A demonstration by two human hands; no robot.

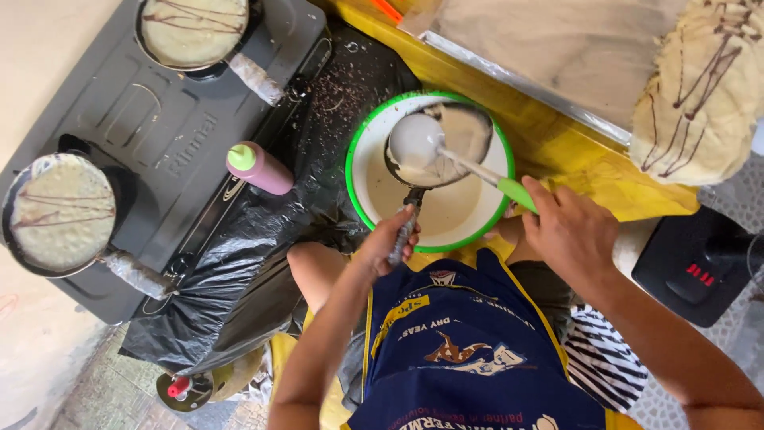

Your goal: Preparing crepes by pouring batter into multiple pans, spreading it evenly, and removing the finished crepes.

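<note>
The left hand (pixel 391 239) is curled tight around the wrapped handle of a small dark pan (pixel 440 143), holding it tilted over the green-rimmed bowl (pixel 374 191). The right hand (pixel 567 231), fingers closed on a green handle, holds a ladle (pixel 414 142) inside that pan. Pale batter fills the bowl and coats the pan. Left of the bowl, two pans (pixel 60 213) of batter with dark drizzle sit on a grey stove (pixel 151 119).

Squeeze bottle (pixel 259 168) left of bowl (pixel 360 191)

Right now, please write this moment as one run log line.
left hand: grip shut on small pan handle | right hand: grip shut on ladle | pan over green-rimmed batter bowl
</note>
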